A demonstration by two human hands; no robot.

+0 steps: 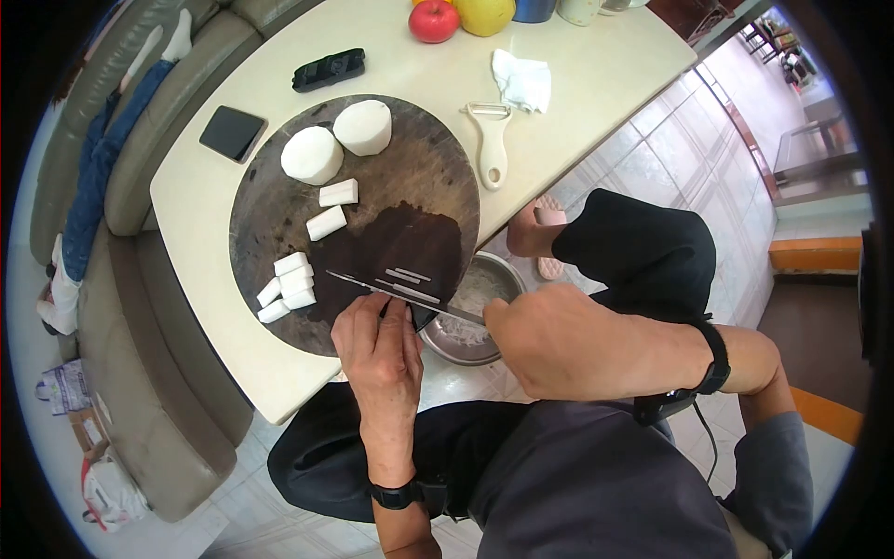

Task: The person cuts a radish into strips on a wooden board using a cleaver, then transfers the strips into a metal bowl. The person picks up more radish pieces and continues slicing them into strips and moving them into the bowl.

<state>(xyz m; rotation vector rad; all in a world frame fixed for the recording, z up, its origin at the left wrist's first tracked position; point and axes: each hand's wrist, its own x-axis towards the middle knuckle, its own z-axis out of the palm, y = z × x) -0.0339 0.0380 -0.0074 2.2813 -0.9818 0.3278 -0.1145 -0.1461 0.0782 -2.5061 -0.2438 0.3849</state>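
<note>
My right hand (540, 337) is closed around the handle of a knife (374, 288), whose blade lies across a round wooden chopping board (424, 154). My left hand (380, 349) has its fingers bent and pressed together at the board's near edge, right against the blade; what is under the fingertips is hidden. Beside the blade lie a few thin white strips (404, 276) that look like radish. Two thick white rounds (312, 155) sit at the board's far side, with cut white blocks (326, 223) nearer and several more (291, 281) at the left.
A metal bowl (507, 270) with white shreds stands below the table's edge. On the table (200, 191) are a peeler (492, 154), a white cloth (523, 79), a phone (233, 133), a black case (328, 70) and a red apple (434, 20). Another person's legs (98, 158) rest on the sofa.
</note>
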